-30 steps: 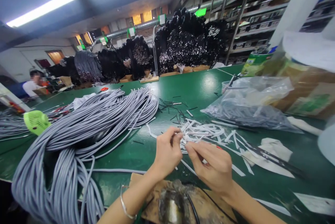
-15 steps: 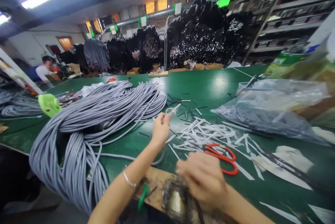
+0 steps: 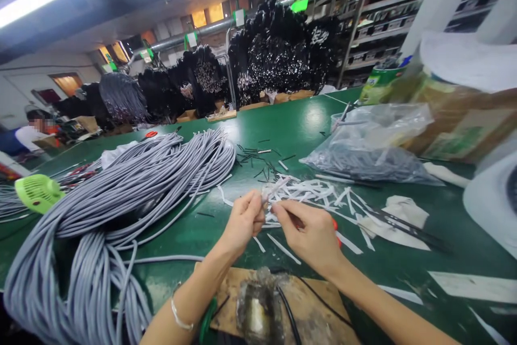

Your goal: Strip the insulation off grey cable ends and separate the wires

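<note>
My left hand [image 3: 242, 221] pinches the stripped end of a grey cable [image 3: 273, 190], whose pale tip sticks up and to the right. My right hand [image 3: 309, 234] is pressed close against it, fingertips at the same cable end; what those fingers hold is too small to tell. Both hands hover over a scatter of white strips [image 3: 319, 197] on the green table [image 3: 307, 124]. Red scissors [image 3: 335, 225] lie mostly hidden behind my right hand. A big coil of grey cables [image 3: 121, 194] lies to the left.
A dark tool on a wooden board [image 3: 266, 307] sits at the near edge. A clear bag of dark pieces [image 3: 367, 146], cardboard boxes [image 3: 456, 124] and a white object [image 3: 493, 199] fill the right. A green fan [image 3: 38, 192] lies far left. A person [image 3: 30, 132] sits far off.
My right hand has come up from the tool at the near edge to meet my left hand at the cable end. My left hand drew back toward me with the cable.
</note>
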{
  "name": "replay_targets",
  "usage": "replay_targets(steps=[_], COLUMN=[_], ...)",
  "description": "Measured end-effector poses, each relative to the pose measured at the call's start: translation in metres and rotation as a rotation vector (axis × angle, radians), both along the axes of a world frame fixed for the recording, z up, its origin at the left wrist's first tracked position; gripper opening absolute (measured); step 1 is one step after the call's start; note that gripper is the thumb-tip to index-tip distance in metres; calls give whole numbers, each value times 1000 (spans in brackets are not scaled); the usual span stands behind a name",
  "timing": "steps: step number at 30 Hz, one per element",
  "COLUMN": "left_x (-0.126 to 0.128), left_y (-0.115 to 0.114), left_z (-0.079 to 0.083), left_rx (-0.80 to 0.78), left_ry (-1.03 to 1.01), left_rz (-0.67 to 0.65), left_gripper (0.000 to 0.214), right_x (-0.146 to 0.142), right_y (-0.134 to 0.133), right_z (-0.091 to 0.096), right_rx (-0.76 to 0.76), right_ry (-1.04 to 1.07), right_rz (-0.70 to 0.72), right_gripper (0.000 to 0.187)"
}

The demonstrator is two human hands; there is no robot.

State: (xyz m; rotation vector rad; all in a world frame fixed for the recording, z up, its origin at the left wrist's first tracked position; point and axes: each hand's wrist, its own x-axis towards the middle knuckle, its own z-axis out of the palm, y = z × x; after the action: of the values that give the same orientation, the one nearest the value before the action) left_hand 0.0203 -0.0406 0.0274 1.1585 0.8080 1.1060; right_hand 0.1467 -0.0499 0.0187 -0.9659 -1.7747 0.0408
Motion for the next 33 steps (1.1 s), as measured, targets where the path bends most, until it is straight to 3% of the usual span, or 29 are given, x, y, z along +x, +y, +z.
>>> replay_targets(steps=[10, 13, 17, 19, 21, 23, 25, 29, 33], left_x=[7, 4, -3, -3, 0, 3, 6, 8, 10], left_y=[-6, 3, 19, 20, 14, 5, -2, -5, -5], left_z=[-9, -16, -17, -14, -12, -11, -11, -12, -11], left_rx=[124, 147, -30, -50, 17, 101, 151, 156, 94], left_ry=[183, 236, 174, 119, 80, 73, 96, 112, 67], left_rz=[44, 179, 446, 437, 349, 272, 240, 167, 112], left_gripper=[44, 37, 33, 33, 34, 35, 34, 35, 42], right_x=[4, 5, 9, 11, 11, 9, 6, 1, 0], right_y=[0, -9, -22, -17, -6, 6, 14, 14, 13], right_z=[3, 6, 8, 6, 3, 0, -2, -3, -6], right_rx=[-98, 64, 372, 259, -52, -357, -556, -683, -677], right_ry=[60, 41, 44, 147, 302, 464, 579, 737, 850], right_rz=[2, 42, 240, 162, 49, 85, 188, 338, 338], right_gripper=[34, 30, 28, 25, 26, 28, 35, 32, 26])
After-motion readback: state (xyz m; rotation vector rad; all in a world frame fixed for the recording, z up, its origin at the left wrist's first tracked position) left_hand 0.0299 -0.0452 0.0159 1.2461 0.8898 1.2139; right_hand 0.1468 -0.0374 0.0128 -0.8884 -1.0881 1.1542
